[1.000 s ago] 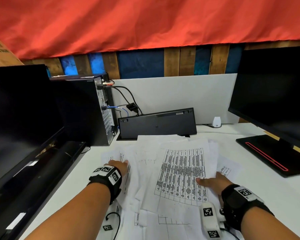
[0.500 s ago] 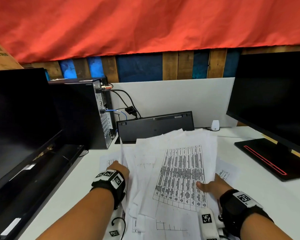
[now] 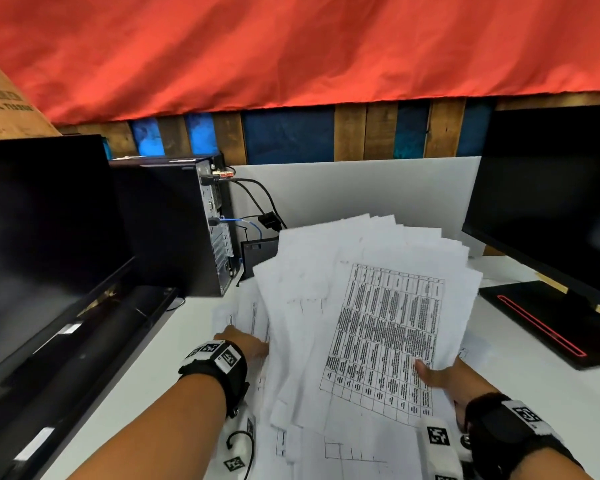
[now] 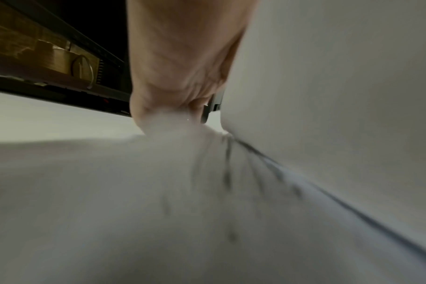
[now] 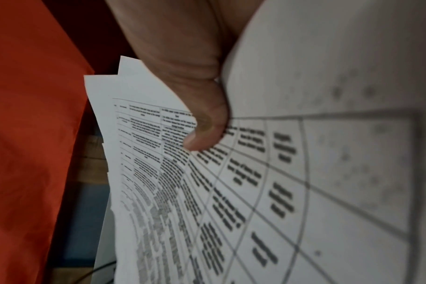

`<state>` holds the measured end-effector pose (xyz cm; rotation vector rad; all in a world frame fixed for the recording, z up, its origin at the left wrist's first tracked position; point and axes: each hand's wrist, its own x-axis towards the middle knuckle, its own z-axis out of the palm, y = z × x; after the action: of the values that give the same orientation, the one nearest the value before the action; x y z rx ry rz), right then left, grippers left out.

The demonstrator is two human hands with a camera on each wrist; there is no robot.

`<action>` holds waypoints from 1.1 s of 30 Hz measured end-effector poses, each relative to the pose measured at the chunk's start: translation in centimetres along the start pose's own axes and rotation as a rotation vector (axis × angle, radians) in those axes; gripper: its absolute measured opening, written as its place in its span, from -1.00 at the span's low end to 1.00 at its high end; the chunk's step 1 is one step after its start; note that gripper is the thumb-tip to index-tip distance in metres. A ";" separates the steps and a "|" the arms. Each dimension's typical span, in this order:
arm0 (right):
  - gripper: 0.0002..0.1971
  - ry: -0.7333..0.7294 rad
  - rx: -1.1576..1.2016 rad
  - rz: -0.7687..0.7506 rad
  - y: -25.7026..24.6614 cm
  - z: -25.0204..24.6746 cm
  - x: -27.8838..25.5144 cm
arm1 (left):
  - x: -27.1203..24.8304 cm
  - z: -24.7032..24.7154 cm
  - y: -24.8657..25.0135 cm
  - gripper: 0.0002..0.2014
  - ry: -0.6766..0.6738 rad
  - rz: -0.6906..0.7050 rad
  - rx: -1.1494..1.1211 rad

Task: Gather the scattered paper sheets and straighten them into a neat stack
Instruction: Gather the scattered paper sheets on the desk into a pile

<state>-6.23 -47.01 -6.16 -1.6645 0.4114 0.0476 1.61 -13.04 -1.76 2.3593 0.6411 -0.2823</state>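
Note:
A fanned pile of white paper sheets (image 3: 361, 306) is tilted up off the white desk (image 3: 174, 358), its far edge raised; the top sheet carries a printed table. My right hand (image 3: 440, 375) grips the pile's near right edge, its thumb (image 5: 204, 130) pressed on the printed sheet (image 5: 255, 192). At the pile's left edge my left hand (image 3: 246, 346) has its fingers hidden under sheets. In the left wrist view that hand (image 4: 182, 67) runs under blurred paper, with a sheet (image 4: 328, 76) rising beside it. Loose sheets (image 3: 354, 455) still lie flat near the front edge.
A black PC tower (image 3: 174, 223) with cables stands back left beside a dark monitor (image 3: 42, 220). Behind the papers a black keyboard (image 3: 257, 251) leans on the white partition (image 3: 361, 188). Another monitor (image 3: 548, 202) and its base (image 3: 541, 320) stand at right.
The pile lay flat on the desk a second ago; both hands have tipped its far edge up, so the sheets now stand steeper and hide most of the keyboard.

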 end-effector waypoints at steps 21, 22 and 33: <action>-0.22 0.127 0.000 0.145 0.9 0.6 0.9 | -4.4 -12.5 0.9 -0.79 0.322 0.460 -0.385; -0.26 0.114 0.005 0.147 0.8 0.7 0.8 | -5.8 -13.8 1.5 -0.76 0.307 0.516 -0.431; -0.42 0.117 -0.051 0.110 -0.7 1.1 -1.1 | -13.2 -14.2 7.4 -0.71 -0.054 0.758 -0.796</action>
<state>-6.87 -45.66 -5.35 -1.6990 0.5949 0.0422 -5.43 -13.48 17.72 1.6436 -0.1883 0.2201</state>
